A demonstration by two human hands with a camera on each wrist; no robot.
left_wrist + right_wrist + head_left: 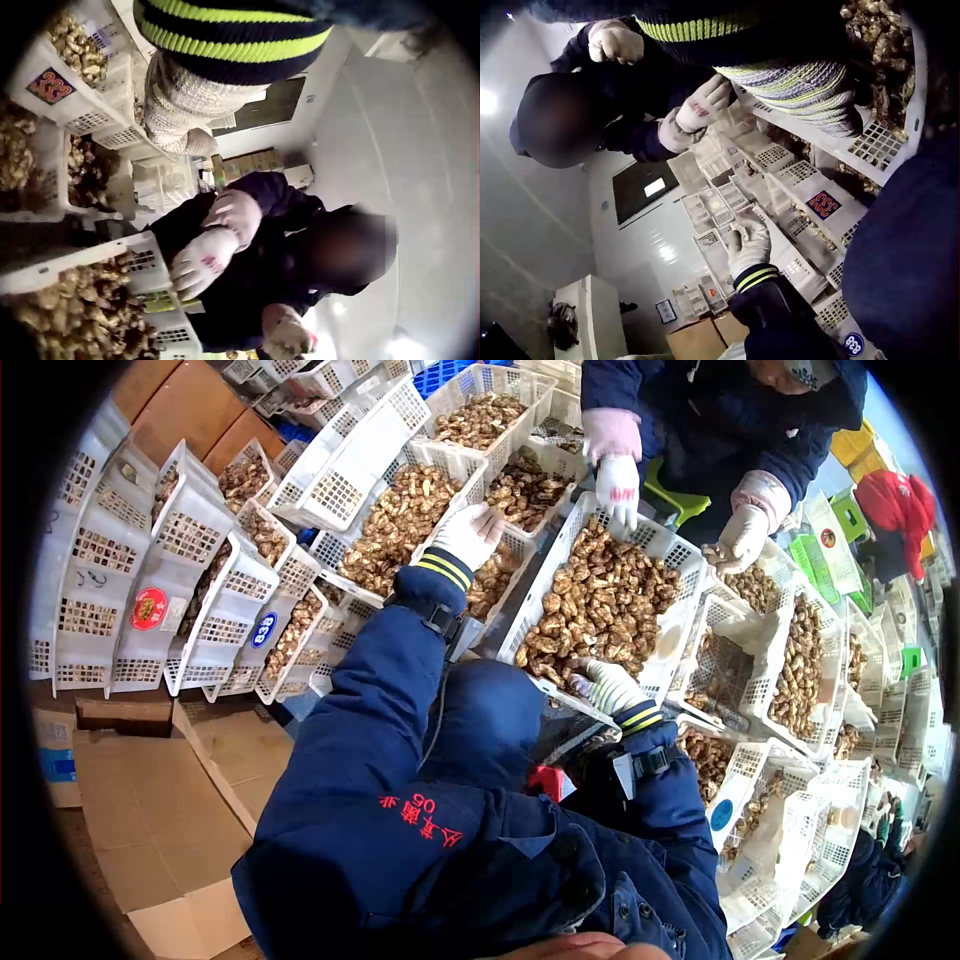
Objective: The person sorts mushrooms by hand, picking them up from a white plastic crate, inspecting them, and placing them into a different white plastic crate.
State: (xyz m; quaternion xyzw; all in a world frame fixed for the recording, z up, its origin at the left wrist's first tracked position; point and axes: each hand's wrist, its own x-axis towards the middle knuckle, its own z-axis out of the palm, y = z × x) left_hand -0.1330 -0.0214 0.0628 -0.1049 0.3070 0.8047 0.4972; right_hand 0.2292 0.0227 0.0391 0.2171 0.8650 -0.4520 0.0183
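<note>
A white plastic crate [672,632] full of small brown mushrooms [600,600] lies slanted in front of me. My right hand [612,688], in a striped knitted glove, reaches over its near rim with the fingertips at the mushrooms; whether it grips one I cannot tell. Out to the left, my left hand [468,538] in a pale knitted glove hovers over neighbouring crates of mushrooms. Its fingers are loosely bent in the right wrist view, and nothing shows in them. Across the crate, another person's gloved hand [618,490] reaches down to the far rim.
That person's other gloved hand [742,540] is above a crate at the right. White crates [190,540] stand tilted in a row at the left, and more crates [800,660] hold mushrooms at the right. Flattened cardboard [150,810] lies at lower left.
</note>
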